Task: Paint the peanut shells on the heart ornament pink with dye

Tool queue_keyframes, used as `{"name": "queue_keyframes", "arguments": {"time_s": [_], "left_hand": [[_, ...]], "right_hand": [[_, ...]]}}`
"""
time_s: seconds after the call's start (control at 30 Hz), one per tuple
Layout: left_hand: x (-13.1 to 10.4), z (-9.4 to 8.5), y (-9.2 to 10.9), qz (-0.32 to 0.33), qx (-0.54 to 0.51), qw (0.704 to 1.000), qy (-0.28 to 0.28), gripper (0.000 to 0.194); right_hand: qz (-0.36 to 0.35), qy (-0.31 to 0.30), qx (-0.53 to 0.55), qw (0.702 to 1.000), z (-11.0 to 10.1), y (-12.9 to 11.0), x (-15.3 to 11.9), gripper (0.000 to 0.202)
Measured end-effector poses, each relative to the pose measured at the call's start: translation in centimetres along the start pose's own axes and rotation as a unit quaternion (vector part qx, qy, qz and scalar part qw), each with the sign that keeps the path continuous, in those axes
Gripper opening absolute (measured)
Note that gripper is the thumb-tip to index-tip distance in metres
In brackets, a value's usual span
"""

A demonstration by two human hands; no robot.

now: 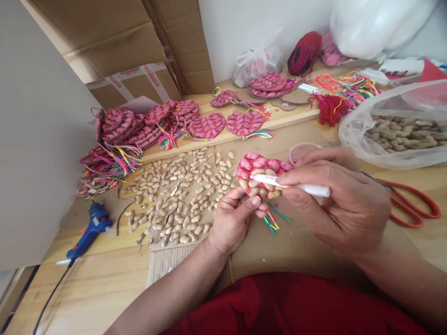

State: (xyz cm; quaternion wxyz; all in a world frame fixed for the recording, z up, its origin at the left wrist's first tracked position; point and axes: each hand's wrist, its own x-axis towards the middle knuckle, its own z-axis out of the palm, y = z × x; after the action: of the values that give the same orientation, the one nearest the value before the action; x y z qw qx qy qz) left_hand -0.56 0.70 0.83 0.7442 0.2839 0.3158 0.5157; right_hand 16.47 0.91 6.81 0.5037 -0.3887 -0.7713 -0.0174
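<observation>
My left hand point(234, 215) pinches the lower edge of a red heart-shaped piece point(254, 179) covered with peanuts. Along its top the peanuts are painted pink; those lower down keep their natural tan. Green and yellow threads point(270, 218) hang from the bottom. In my right hand point(335, 195) is a white paint marker point(303, 187), its tip resting at the peanuts near the heart's left side. Part of the heart's right side is hidden behind my right hand. A clear round plastic lid or cup point(303, 150) shows just behind that hand.
Loose peanuts point(188, 200) spread over cardboard at left of centre. A blue glue gun point(90, 230) with a cord lies far left. Red-handled scissors point(415, 204) and a bag of peanuts point(405, 132) are at right. Finished pink hearts point(206, 125) line a raised wooden ledge point(164, 151).
</observation>
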Motion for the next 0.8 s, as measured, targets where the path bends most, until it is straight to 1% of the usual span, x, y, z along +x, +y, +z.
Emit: {"name": "queue_keyframes", "arguments": {"time_s": [0.37, 0.53, 0.7, 0.8], "left_hand": [[0.01, -0.02, 0.0, -0.002, -0.001, 1.0, 0.0, 0.02], [0.03, -0.04, 0.0, -0.001, 0.0, 1.0, -0.007, 0.02], [0.01, -0.08, -0.04, 0.003, 0.007, 1.0, -0.005, 0.019], [0.04, -0.07, -0.07, 0.005, 0.008, 1.0, -0.003, 0.018]], "right_hand": [[-0.003, 0.008, 0.0, 1.0, 0.1, 0.15, 0.02, 0.01], [0.008, 0.011, 0.003, 1.0, 0.11, 0.1, 0.0, 0.014], [0.011, 0.001, -0.009, 1.0, 0.12, 0.08, -0.09, 0.011], [0.015, 0.007, -0.012, 1.0, 0.11, 0.07, -0.09, 0.013]]}}
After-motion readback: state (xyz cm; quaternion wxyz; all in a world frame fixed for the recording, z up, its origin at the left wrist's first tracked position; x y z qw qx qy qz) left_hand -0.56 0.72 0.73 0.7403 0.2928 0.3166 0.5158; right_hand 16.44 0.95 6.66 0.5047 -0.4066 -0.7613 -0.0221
